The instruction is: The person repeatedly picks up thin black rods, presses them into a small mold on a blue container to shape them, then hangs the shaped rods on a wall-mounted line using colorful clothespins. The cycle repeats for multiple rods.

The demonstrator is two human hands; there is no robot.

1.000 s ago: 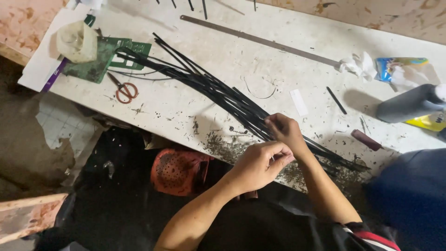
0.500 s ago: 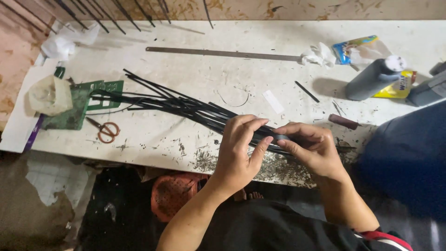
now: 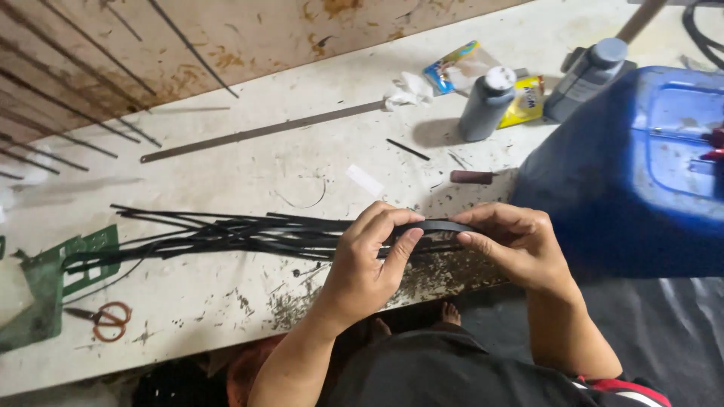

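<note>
A black strip (image 3: 437, 225) spans between both hands at the counter's (image 3: 226, 301) near edge. The left hand (image 3: 367, 264) pinches it, thumb beneath and fingers curled over the top, forearm rising from below. The right hand (image 3: 515, 245) grips its other end, fingers arched over and thumb under, wrist bent inward. Left of the left hand, a bundle of strips (image 3: 226, 232) fans out. Beyond the right hand stand a grey bottle (image 3: 486, 104) and a blue container (image 3: 641, 166). Scissors (image 3: 102, 318) lie far left.
</note>
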